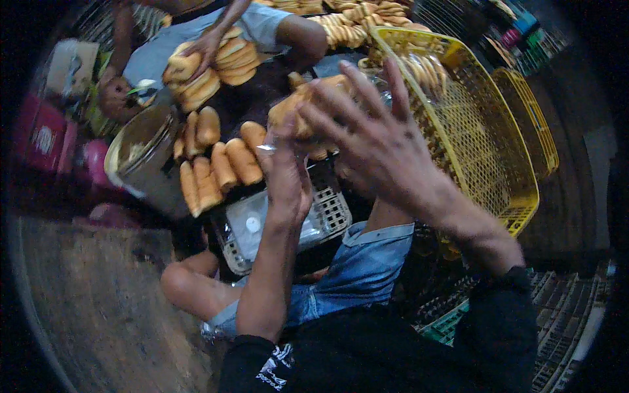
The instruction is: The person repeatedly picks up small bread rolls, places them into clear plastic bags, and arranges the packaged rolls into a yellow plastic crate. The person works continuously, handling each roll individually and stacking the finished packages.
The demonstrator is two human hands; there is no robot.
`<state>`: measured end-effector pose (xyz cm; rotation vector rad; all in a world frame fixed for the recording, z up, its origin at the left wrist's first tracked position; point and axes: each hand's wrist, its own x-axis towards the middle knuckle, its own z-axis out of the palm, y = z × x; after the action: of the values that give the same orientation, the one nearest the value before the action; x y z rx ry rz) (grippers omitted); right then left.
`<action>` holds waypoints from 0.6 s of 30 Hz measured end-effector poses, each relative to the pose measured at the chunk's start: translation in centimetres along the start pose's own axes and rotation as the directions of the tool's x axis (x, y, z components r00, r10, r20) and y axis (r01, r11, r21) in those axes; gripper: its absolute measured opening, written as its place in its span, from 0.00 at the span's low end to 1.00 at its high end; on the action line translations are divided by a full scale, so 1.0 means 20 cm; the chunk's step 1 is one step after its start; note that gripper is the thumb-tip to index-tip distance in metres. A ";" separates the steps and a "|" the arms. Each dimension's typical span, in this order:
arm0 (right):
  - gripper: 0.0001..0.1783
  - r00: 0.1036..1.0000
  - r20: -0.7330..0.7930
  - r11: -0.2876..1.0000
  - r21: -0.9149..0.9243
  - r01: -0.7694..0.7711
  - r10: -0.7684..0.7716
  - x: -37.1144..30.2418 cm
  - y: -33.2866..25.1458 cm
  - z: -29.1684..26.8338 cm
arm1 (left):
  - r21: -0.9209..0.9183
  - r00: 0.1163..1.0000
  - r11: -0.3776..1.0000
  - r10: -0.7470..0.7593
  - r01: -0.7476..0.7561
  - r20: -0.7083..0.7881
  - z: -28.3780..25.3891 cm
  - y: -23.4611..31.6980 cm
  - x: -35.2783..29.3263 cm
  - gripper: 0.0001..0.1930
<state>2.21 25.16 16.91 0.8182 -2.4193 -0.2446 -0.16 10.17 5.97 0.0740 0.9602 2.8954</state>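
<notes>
My left hand (pixel 288 180) is closed round the lower side of a golden bread loaf (pixel 283 112) that looks partly wrapped in clear plastic. My right hand (pixel 386 141) is over the same bread, its fingers stretched and spread; whether its palm touches the loaf is hidden. Below my left hand, a stack of clear plastic bags (pixel 247 223) lies on a light grey crate (pixel 333 208). Several bread rolls (pixel 224 165) lie in rows just left of the hands.
A yellow plastic basket (pixel 504 157) with wrapped bread (pixel 424 71) stands at the right. Across from me a co-worker's hand (pixel 208 49) rests on sliced buns (pixel 196 88). A bucket (pixel 141 147) is at the left, and more bread (pixel 357 19) lies at the back.
</notes>
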 end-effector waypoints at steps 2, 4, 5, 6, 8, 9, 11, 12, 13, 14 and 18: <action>0.25 0.996 0.008 0.992 -0.090 -0.087 0.088 -0.02 0.32 0.00 | 0.141 0.989 0.986 -0.100 0.085 0.104 -0.02 -0.05 0.04 0.27; 0.23 0.904 0.189 0.896 0.160 -0.414 0.384 -0.09 0.71 0.03 | 0.387 0.949 0.905 -0.261 0.176 0.176 -0.13 -0.07 0.03 0.28; 0.23 0.895 0.041 0.890 0.097 -0.446 0.445 -0.15 0.90 0.08 | 0.770 0.865 0.596 -0.487 0.227 0.121 -0.21 -0.07 0.03 0.29; 0.22 0.710 0.184 0.665 0.253 -0.703 0.680 -0.24 1.09 0.14 | 0.971 0.777 0.189 -0.630 0.150 0.002 -0.31 -0.07 0.03 0.30; 0.23 0.645 0.115 0.655 -0.150 -0.740 0.755 -0.44 1.45 0.30 | 0.822 0.661 -0.567 -0.637 -0.053 -0.397 -0.49 -0.10 -0.08 0.29; 0.24 0.579 0.043 0.548 -0.385 -0.742 0.814 -0.54 1.60 0.42 | 0.814 0.725 -0.572 -0.601 -0.098 -0.336 -0.57 -0.12 -0.14 0.29; 0.29 0.448 0.285 0.530 -0.397 -0.750 0.848 -0.70 1.85 0.69 | 0.795 0.769 -0.597 -0.556 -0.107 -0.315 -0.72 -0.16 -0.22 0.28; 0.32 0.397 0.424 0.543 -0.311 -0.780 0.814 -0.75 1.94 0.82 | 0.797 0.770 -0.598 -0.548 -0.088 -0.327 -0.78 -0.18 -0.23 0.28; 0.35 0.385 0.342 0.473 -0.226 -0.852 0.857 -0.80 2.03 0.93 | 0.807 0.794 -0.585 -0.525 -0.075 -0.307 -0.82 -0.18 -0.24 0.28; 0.37 0.353 0.289 0.399 -0.122 -0.909 0.890 -0.83 2.10 1.01 | 0.802 0.758 -0.596 -0.544 -0.045 -0.361 -0.85 -0.18 -0.25 0.26; 0.45 0.434 0.710 0.183 0.405 -0.896 0.554 -0.91 2.23 1.14 | 0.869 0.734 -0.495 -0.586 0.012 -0.344 -0.82 -0.12 -0.25 0.22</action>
<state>-21.35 71.49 4.98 -0.3866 -2.9895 1.2392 3.67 1.89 -8.79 0.3007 2.3449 0.4480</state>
